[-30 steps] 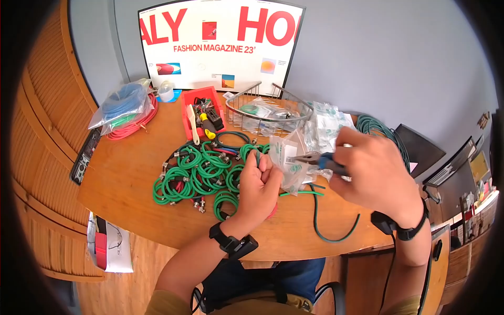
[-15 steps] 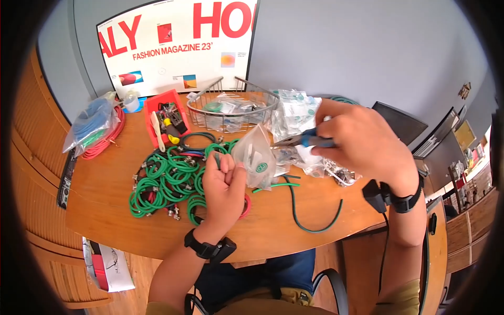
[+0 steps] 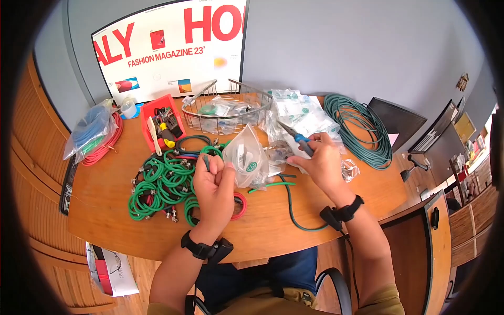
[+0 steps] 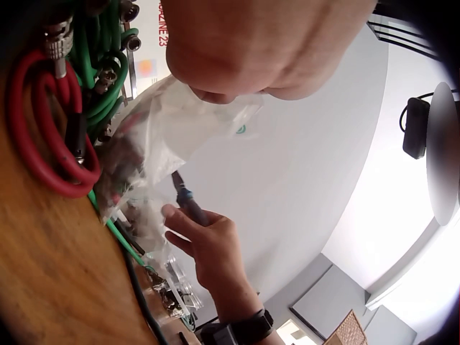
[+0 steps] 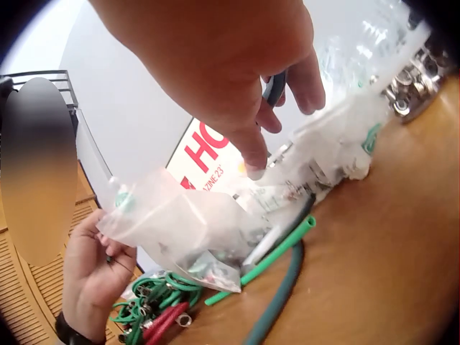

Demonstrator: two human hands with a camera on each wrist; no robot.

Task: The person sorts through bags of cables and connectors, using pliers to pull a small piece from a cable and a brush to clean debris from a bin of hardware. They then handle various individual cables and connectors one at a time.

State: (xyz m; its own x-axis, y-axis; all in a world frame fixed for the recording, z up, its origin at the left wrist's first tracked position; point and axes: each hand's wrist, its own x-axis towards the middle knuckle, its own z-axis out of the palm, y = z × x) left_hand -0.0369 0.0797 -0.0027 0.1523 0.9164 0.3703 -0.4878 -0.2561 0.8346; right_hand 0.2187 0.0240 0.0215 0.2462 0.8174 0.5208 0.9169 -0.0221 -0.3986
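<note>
Dark green stub [image 3: 206,162] shows left of centre in the head frame, grasped in the left hand's [image 3: 215,186] curled fingers; just right is 1 clear bag [image 3: 245,160]; then blue-handled pliers [image 3: 300,138], tips toward upper left, gripped by the right hand [image 3: 323,160]; farther right lies 1 coiled cable [image 3: 341,123].

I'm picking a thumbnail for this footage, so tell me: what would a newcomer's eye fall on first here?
Probably the screen at the back of the desk, with its huge red letters. Next, the heap of coiled green cables, left of the left hand. Then the pliers in the right hand, to the right of a translucent plastic bag.
</note>
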